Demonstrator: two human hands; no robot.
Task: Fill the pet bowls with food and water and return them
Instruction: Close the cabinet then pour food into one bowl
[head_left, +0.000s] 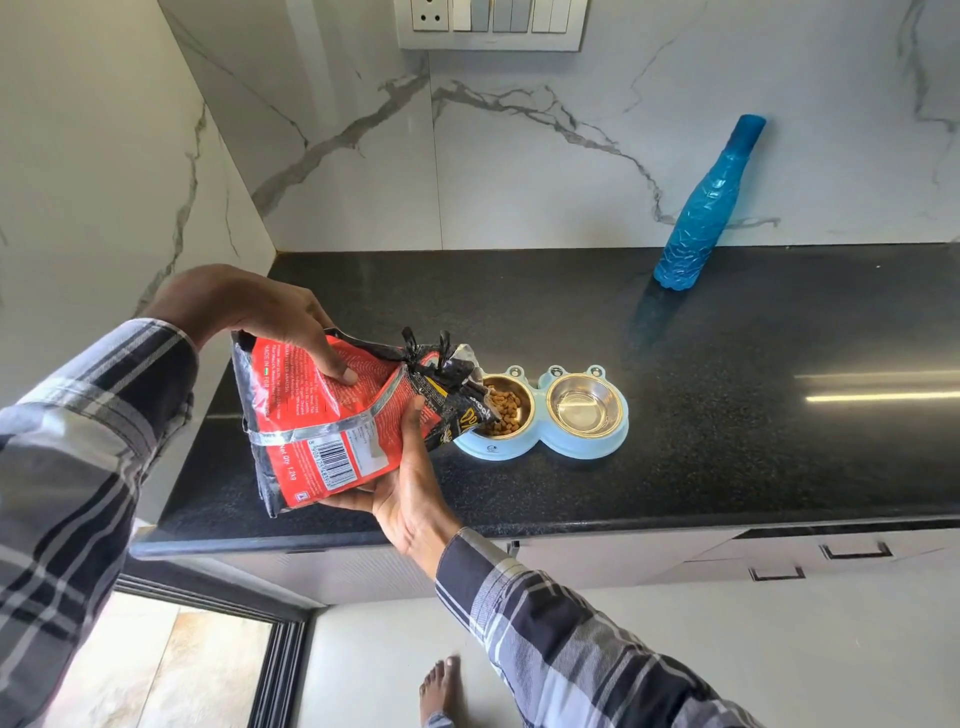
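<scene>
You've got both hands, left hand (249, 306) & right hand (410, 499), clamped on the tipped food bag (332, 426) w/ kibble (503, 410) landing in the left bowl (522, 423) near the counter's (727, 415) front edge; right bowl (584, 405) looks dry, blue bottle (701, 208) untouched at the back edge, water & return left.

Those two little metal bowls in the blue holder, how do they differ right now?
The left bowl holds brown kibble, while the right bowl is empty, its shiny steel bottom showing. The mouth of the tilted food bag overlaps the left bowl's rim, while nothing covers the right bowl. The right bowl is the one nearer the blue bottle. Both are round steel bowls, seemingly alike in size, set in the same light blue holder.
</scene>
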